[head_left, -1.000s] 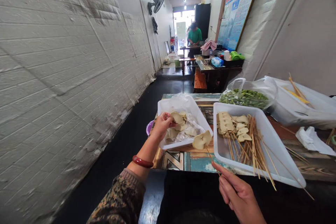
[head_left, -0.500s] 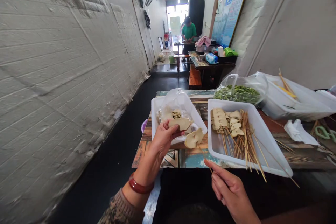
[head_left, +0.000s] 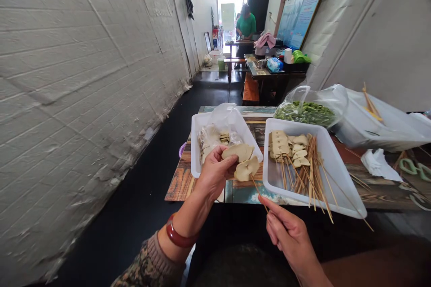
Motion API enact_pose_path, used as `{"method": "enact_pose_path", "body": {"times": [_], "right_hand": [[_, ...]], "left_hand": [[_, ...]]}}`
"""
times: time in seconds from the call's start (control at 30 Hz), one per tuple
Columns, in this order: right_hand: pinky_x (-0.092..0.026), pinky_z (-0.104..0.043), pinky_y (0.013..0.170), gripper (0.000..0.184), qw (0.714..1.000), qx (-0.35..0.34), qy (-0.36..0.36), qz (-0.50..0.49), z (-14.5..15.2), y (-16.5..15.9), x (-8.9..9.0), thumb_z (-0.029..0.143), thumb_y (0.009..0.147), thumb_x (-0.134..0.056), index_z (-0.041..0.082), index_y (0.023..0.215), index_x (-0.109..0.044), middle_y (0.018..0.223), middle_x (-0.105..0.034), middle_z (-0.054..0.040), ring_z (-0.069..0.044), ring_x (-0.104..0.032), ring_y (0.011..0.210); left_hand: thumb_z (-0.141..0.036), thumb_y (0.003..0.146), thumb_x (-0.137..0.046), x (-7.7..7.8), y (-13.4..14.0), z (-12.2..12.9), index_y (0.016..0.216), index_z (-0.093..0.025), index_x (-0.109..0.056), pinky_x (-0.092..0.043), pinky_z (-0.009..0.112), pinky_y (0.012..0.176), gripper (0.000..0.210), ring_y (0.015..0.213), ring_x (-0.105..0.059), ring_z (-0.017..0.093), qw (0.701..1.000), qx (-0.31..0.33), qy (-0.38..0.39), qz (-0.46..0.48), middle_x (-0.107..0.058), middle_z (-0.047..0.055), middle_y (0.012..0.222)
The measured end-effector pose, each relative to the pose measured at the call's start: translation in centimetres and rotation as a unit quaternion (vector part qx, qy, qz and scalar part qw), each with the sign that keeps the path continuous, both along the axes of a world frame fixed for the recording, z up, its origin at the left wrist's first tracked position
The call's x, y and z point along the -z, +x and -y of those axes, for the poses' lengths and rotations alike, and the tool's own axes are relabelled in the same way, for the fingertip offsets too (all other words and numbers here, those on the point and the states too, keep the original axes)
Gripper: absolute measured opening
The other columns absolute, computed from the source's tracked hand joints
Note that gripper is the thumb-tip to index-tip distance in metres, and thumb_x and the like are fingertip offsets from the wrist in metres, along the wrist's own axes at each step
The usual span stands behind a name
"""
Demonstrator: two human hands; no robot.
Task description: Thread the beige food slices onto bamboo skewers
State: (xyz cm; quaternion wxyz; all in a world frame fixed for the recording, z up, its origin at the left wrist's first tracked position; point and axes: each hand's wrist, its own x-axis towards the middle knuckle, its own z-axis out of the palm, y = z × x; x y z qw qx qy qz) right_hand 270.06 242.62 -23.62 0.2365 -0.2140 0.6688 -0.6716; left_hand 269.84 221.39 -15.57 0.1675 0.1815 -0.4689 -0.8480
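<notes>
Between the thumb and fingers of my left hand (head_left: 215, 172) is a flat, pale beige slice of food (head_left: 238, 152), perhaps tofu skin. My right hand (head_left: 289, 228) pinches a thin wooden skewer (head_left: 256, 186), which slants up to the left. A similar slice (head_left: 247, 169) is threaded on the skewer's tip, right below the slice in my left hand; whether the two touch I cannot tell. Behind my left hand, a white tray (head_left: 196, 143) holds a plastic bag (head_left: 220, 119) with more slices. To the right, another white tray (head_left: 340, 184) contains filled skewers (head_left: 281, 143) and bare sticks (head_left: 313, 166).
A bag of green vegetables (head_left: 306, 113) and a white bin (head_left: 384, 130) stand at the back right. Crumpled tissue (head_left: 380, 165) and green-handled scissors (head_left: 409, 166) lie on the wooden table (head_left: 182, 184). A person in green (head_left: 247, 24) stands far back.
My left hand's slice and the skewered slice have come closer together. The view has tilted down slightly, so the scene sits higher. My right hand keeps its pinch.
</notes>
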Motion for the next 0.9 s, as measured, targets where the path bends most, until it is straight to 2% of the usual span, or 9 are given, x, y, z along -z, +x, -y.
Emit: {"method": "enact_pose_path", "body": {"times": [0.33,0.6,0.9], "right_hand": [[-0.038,-0.022,0.046,0.044,0.999,0.03,-0.001,-0.024,0.3,-0.3,-0.1,0.04,0.093,-0.052,0.019,0.129,-0.065,0.051,-0.04,0.0074,-0.009,-0.039,0.043],[-0.039,-0.023,0.044,0.046,0.999,0.021,0.009,-0.022,-0.1,-0.8,0.9,0.041,0.093,-0.052,0.019,0.132,-0.063,0.05,-0.043,0.0067,-0.01,-0.04,0.042],[-0.039,-0.023,0.047,0.043,0.999,0.026,-0.012,-0.025,0.0,-0.6,1.0,0.038,0.094,-0.052,0.02,0.131,-0.063,0.051,-0.041,0.0076,-0.009,-0.039,0.043]], "left_hand": [[-0.028,0.051,-0.09,-0.2,-0.3,-0.9,0.077,-0.019,-0.054,-0.046,0.017,0.048,0.045,0.051,-0.058,0.007,1.0,0.001,0.014,0.007,-0.062,-0.006,0.062],[-0.03,0.051,-0.09,-0.5,-0.3,-1.0,0.077,-0.019,-0.055,-0.048,0.018,0.05,0.045,0.054,-0.061,0.009,1.0,0.006,0.012,0.008,-0.065,-0.005,0.065],[-0.029,0.048,-0.091,-0.5,-0.4,-1.1,0.077,-0.02,-0.055,-0.046,0.017,0.048,0.047,0.051,-0.059,0.008,1.0,-0.009,0.008,0.025,-0.062,-0.007,0.061]]}}
